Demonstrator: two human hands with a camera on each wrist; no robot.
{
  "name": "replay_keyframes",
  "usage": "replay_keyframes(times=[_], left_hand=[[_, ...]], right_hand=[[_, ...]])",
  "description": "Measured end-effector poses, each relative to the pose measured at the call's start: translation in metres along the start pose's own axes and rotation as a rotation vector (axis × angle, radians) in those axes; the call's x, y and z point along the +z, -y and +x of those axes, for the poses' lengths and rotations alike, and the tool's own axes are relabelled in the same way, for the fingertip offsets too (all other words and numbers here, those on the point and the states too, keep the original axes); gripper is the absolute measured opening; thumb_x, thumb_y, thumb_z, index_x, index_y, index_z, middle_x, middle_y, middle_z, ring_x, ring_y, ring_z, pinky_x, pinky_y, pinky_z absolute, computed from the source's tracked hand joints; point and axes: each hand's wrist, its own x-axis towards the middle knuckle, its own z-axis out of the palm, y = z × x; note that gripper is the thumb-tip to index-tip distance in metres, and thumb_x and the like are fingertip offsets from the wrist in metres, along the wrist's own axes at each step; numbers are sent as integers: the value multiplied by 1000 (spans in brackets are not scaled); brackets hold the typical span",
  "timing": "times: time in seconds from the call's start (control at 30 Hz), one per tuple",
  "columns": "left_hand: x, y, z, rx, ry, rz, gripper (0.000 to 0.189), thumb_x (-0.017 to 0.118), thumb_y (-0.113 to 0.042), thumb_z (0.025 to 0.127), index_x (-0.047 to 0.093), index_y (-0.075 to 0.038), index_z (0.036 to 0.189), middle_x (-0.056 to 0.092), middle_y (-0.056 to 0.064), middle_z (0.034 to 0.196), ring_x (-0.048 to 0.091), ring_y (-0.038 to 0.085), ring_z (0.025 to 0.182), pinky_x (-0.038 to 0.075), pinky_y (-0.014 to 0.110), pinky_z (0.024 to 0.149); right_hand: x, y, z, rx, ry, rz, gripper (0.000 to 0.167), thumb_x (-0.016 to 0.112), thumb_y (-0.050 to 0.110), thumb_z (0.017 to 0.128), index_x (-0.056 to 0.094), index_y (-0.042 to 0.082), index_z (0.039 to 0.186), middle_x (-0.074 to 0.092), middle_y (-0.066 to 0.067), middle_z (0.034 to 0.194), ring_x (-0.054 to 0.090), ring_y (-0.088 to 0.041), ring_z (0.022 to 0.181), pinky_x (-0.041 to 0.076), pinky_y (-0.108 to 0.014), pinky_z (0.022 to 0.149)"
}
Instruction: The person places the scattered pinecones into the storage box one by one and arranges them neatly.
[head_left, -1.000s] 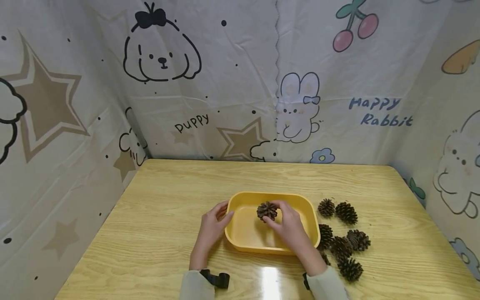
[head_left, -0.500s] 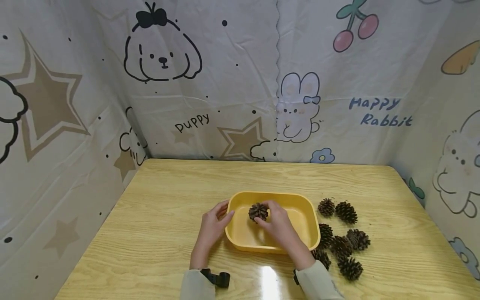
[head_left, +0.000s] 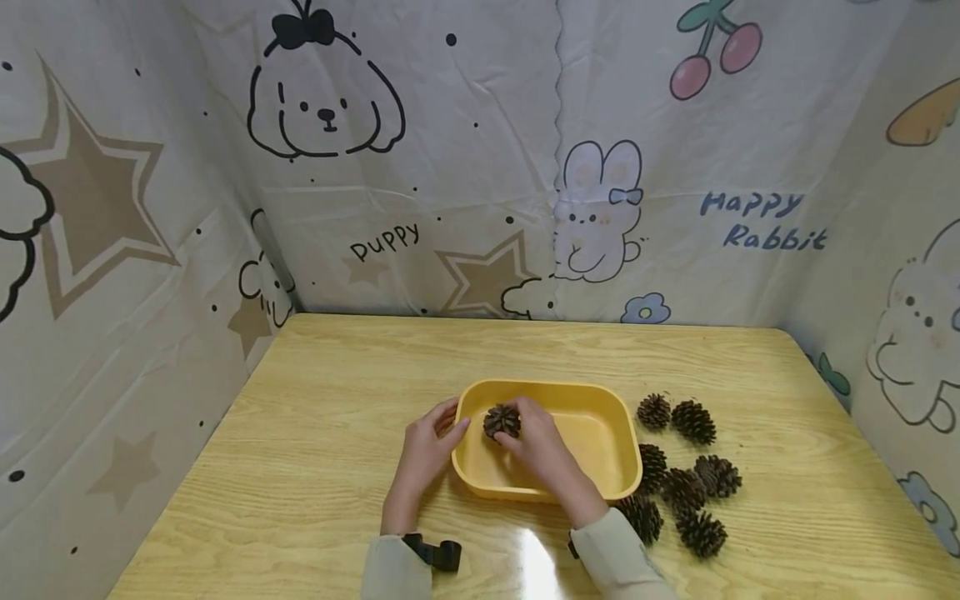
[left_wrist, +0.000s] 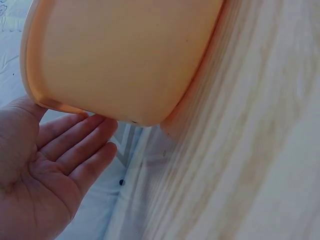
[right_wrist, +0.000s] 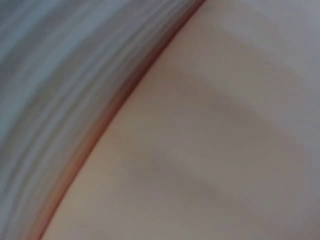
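Note:
In the head view, a yellow plastic tray (head_left: 551, 383) with rounded corners stands on the table. My left hand (head_left: 426, 446) holds its left rim, thumb over the edge; the left wrist view shows the fingers (left_wrist: 82, 145) nearly straight along the outer wall (left_wrist: 125, 60). Inside the tray's left half, my right hand (head_left: 542, 446) pinches a brown pine cone (head_left: 501, 422) between thumb and fingers. Whether that cone touches the tray floor I cannot tell. Only the tray's blurred outer wall (right_wrist: 200, 140) and the table fill the right wrist view; the right hand is hidden there.
Several loose pine cones (head_left: 693, 422) lie on the wooden table (head_left: 322, 400) to the tray's right, some close against its wall. One cone (head_left: 641, 518) lies beside the right forearm. A printed cloth (head_left: 465, 167) hangs behind and at both sides.
My right hand has moved left across the tray with the pine cone, toward the left wall. The left hand keeps its place on the rim. The view has tilted slightly.

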Motion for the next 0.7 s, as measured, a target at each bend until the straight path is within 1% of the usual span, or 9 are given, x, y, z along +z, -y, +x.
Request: replay_keyframes(times=[0.07,0.17,0.3,0.53,0.7], left_hand=[[0,0,0,-9,0,-2,46,67,-21,94,57,-3,135,63,17,133,61,33,124,54,39,105],[0,-1,-1,1,1,2,45,67,-20,94,58,-1,135,62,19,133,61,34,123,54,40,105],[1,0,-1,22,4,5,45,66,-20,95,58,0,134,61,21,133,61,36,123,55,41,104],[1,1,1,15,1,7,45,66,-22,95,58,-1,134,62,20,133,60,36,123,54,41,105],[1,0,2,6,-3,1,45,66,-22,94,58,-1,134,63,20,132,60,36,123,54,41,105]], right_hand=[[3,1,1,-1,15,1,35,77,5,82,58,-5,110,64,-20,106,65,-33,100,61,-46,87],[7,2,1,-20,32,-12,35,76,5,83,58,-6,110,64,-20,106,65,-33,101,60,-45,87],[9,3,2,-19,42,-30,34,76,5,84,57,-6,110,64,-20,106,65,-33,102,60,-45,87],[9,2,5,-18,48,-33,34,76,4,83,57,-6,110,65,-21,106,65,-34,103,59,-46,90],[9,0,7,-9,66,-33,34,77,4,82,57,-6,109,65,-20,105,64,-34,102,59,-46,88]])
